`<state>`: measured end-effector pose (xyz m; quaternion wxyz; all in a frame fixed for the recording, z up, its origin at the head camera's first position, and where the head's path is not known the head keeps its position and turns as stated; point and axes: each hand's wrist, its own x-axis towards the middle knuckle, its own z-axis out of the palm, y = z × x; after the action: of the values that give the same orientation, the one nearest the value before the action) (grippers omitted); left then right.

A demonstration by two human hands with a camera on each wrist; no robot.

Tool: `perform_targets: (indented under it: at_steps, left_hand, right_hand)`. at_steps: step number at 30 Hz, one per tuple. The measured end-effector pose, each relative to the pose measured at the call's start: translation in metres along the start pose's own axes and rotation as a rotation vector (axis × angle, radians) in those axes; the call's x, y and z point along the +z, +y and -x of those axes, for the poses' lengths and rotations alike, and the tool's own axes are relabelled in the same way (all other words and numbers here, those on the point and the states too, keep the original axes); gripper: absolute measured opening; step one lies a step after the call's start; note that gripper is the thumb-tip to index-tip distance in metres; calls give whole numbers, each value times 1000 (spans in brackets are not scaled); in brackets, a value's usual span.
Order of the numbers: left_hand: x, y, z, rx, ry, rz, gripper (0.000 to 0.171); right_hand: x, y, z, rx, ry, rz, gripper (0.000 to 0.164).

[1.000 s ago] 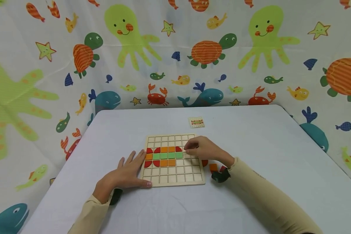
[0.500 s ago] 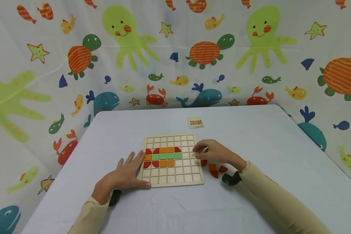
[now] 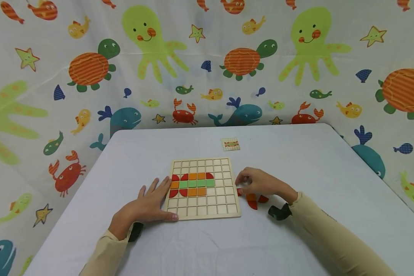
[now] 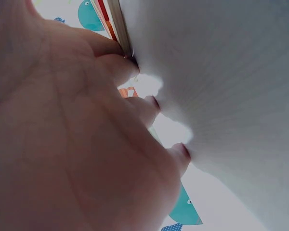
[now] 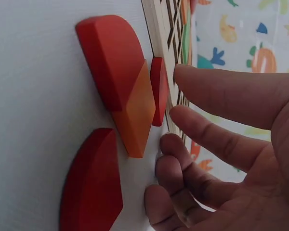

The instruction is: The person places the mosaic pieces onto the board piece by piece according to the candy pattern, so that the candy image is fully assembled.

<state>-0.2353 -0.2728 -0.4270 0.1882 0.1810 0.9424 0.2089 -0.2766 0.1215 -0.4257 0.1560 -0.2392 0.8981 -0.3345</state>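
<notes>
A wooden grid board (image 3: 224, 209) lies on the table, with red quarter-round, orange and green pieces (image 3: 193, 184) set in its left and middle cells. My left hand (image 3: 145, 205) rests at the board's left side, fingers spread, thumb on the near left corner. Just off the right edge is my right hand (image 3: 262, 183), thumb and index finger bent and apart with nothing between them. Close under them a red piece (image 5: 158, 91) lies against the board. Beside it an orange piece (image 5: 137, 113) touches a red quarter-round (image 5: 108, 57); another red quarter-round (image 5: 91, 183) lies apart.
A small pattern card (image 3: 230, 144) lies on the white table (image 3: 296, 153) beyond the board. Behind the table hangs a curtain (image 3: 214, 38) printed with sea animals.
My right hand has moved from over the board's grid to the right, past its edge, above the loose pieces. The left hand stays in place. The set pieces look the same.
</notes>
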Motion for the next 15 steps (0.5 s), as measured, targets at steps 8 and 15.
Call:
perform_targets:
  at_steps: [8,15]
  left_hand:
    - [0,-1,-1,1,-1,-3,133]
    - [0,0,0,10,8,-5,133]
  right_hand:
    - [0,0,-3,-1,-20,30,20]
    - [1,4,-4,-34,-6,34,14]
